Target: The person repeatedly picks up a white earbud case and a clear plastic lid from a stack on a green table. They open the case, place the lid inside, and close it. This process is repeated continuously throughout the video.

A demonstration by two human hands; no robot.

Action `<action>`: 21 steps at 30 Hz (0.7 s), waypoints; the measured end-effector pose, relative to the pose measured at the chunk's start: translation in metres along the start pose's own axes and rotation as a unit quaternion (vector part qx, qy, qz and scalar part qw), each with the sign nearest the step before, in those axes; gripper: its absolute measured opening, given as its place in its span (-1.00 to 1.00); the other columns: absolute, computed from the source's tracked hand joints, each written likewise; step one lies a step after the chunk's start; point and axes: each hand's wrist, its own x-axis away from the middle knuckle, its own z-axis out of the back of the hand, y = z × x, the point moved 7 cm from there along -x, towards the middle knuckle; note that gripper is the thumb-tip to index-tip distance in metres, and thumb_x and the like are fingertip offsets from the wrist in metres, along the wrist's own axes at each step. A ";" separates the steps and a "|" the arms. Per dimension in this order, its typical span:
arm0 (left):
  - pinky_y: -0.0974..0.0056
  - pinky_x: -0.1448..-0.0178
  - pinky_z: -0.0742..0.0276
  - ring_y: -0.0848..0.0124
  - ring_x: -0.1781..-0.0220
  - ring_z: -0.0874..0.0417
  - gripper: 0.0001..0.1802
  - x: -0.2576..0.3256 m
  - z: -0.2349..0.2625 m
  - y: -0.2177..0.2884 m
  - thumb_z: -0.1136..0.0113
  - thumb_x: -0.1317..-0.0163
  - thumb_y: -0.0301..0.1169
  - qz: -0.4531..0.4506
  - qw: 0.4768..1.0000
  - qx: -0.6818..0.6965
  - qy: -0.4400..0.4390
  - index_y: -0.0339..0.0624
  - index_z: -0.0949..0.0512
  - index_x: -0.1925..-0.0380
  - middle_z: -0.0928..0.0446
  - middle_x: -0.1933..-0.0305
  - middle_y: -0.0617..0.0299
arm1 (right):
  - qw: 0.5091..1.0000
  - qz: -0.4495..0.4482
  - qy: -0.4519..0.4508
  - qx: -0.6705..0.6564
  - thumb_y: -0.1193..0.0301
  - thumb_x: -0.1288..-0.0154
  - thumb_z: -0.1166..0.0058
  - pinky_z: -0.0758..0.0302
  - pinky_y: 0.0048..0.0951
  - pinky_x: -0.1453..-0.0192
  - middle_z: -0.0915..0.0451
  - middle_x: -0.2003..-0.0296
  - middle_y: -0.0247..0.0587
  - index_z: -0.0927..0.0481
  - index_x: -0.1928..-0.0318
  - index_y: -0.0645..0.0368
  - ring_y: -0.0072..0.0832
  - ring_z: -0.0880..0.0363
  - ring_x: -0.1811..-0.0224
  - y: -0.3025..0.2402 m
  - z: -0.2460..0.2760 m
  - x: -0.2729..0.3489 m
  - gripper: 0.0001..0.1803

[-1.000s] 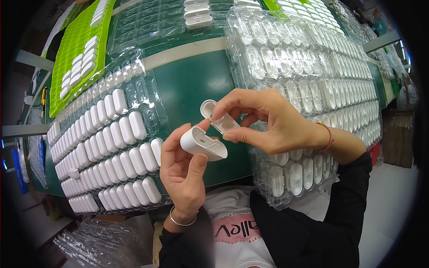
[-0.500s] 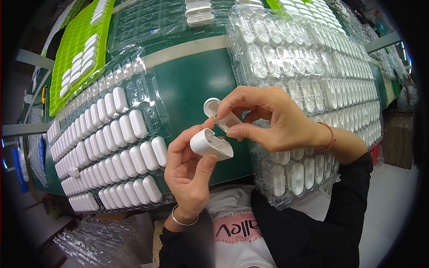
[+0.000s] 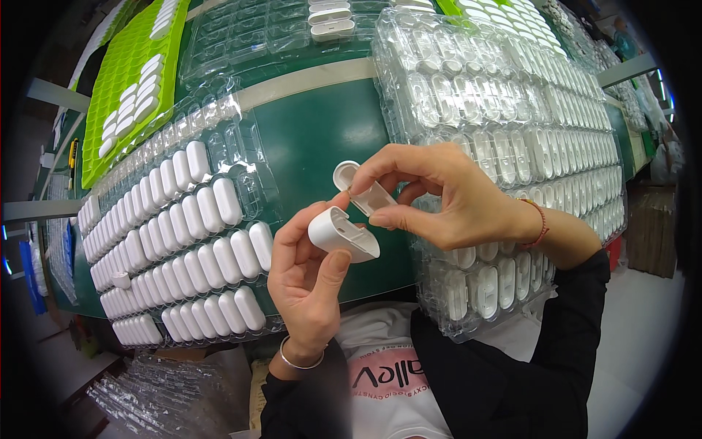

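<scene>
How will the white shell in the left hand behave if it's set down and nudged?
The white shell is probably light for its size, since it looks hollow. It may rock or roll, given its rounded sides. Its smooth outside could also make it slippery in the left hand.

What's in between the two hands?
The head view shows a white case in the left hand and another white piece in the right hand.

Large black lettering (image 3: 401, 374) stood across a pink patch (image 3: 374, 358) on the person's white shirt (image 3: 365, 327) (smaller print ran above and below).
</scene>
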 end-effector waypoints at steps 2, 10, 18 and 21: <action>0.26 -0.22 -0.51 0.31 -0.19 -0.56 -0.46 -0.001 0.000 -0.001 -0.16 -0.35 -0.47 0.006 1.000 0.006 0.006 -0.36 -0.24 -0.27 -0.38 -0.30 -0.19 | 1.000 0.005 0.001 0.008 0.57 -0.17 -0.21 -0.68 -0.41 0.18 -0.68 0.22 -0.21 -0.58 0.07 0.22 -0.47 -0.68 0.23 -0.001 0.001 0.000 -0.72; 0.27 -0.23 -0.47 0.36 -0.17 -0.53 -0.45 -0.001 0.005 0.000 -0.24 -0.30 -0.47 0.011 1.000 -0.022 0.004 -0.39 -0.30 -0.24 -0.50 -0.08 0.07 | 0.999 0.028 -0.005 0.039 0.58 -0.23 -0.18 -0.61 -0.55 0.24 -0.67 0.23 -0.19 -0.60 0.03 0.25 -0.56 -0.66 0.29 -0.001 -0.002 0.003 -0.73; 0.30 -0.25 -0.47 0.38 -0.17 -0.52 -0.44 -0.003 0.002 -0.005 -0.23 -0.30 -0.48 0.014 1.000 0.012 0.004 -0.40 -0.28 -0.25 -0.47 -0.15 0.06 | 0.987 0.108 0.037 0.113 0.65 -0.19 -0.19 -0.60 -0.53 0.28 -0.68 0.22 -0.13 -0.62 0.09 0.24 -0.47 -0.68 0.31 -0.008 -0.004 0.008 -0.75; 0.29 -0.26 -0.47 0.38 -0.19 -0.51 -0.43 -0.002 0.005 -0.005 -0.22 -0.31 -0.48 0.011 1.000 0.013 0.005 -0.40 -0.27 -0.26 -0.46 -0.15 0.07 | 0.983 0.116 0.041 0.136 0.65 -0.18 -0.19 -0.61 -0.52 0.28 -0.68 0.22 -0.14 -0.62 0.09 0.24 -0.44 -0.69 0.30 -0.010 -0.007 0.009 -0.74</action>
